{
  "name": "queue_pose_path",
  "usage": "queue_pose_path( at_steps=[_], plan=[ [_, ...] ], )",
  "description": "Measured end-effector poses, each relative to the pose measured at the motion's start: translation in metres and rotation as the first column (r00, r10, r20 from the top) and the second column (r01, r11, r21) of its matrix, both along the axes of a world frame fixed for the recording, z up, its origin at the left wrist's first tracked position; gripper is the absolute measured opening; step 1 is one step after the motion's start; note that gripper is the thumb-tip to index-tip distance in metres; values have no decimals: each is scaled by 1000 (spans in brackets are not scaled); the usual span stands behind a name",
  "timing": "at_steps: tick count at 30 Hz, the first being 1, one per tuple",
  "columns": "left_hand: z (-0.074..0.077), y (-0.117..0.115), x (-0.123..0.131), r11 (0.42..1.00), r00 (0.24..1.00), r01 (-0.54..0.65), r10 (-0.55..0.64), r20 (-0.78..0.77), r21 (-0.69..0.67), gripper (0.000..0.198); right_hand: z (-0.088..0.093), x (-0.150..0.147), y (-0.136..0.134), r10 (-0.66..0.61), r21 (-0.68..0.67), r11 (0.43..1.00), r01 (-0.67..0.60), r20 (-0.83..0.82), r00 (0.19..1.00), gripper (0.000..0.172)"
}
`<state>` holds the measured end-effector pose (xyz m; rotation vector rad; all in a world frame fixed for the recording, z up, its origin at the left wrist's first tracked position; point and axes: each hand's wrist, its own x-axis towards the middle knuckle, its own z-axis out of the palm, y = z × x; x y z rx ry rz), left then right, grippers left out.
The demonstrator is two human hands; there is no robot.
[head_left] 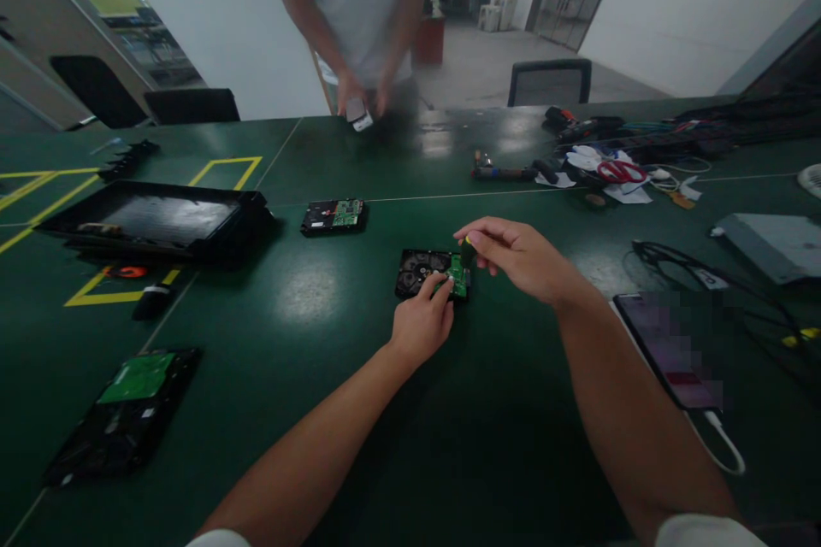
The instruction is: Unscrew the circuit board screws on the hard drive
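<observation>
A hard drive lies flat on the green table in front of me, its green circuit board facing up. My left hand rests at its near edge, with the index and middle fingers stretched apart onto the board; its thumb is mostly hidden. Above the board's right side, my right hand pinches a small screwdriver by its dark handle with a yellow top. The handle stands roughly upright. The screwdriver's tip is too small to make out.
A second hard drive lies farther back, a third at near left. Left stands a black casing. On the right are a phone with a white cable, black cables and a grey box. Across the table, a person holds a small object.
</observation>
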<state>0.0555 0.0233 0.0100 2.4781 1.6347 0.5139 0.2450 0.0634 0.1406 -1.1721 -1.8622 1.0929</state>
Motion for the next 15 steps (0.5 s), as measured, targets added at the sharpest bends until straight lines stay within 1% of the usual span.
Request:
queue_pose_path(
  at_steps=[3, 8, 11, 15],
  plan=[
    [0, 0, 0, 1000, 1000, -5, 5, 5, 0, 47, -2, 1, 1, -79, 76, 994, 76, 31, 996, 29],
    [-1, 0, 1, 1000, 1000, -8, 8, -4, 5, 48, -5, 2, 1, -145, 67, 987, 144, 24, 989, 24],
    [-1, -1, 1, 1000, 1000, -11, 11, -9, 14, 47, -2, 2, 1, -106, 40, 994, 106, -16, 994, 23],
    [1, -1, 0, 1000, 1000, -5, 5, -9, 20, 47, 1, 3, -1, -4, -24, 1000, 3, -46, 999, 28]
  ],
)
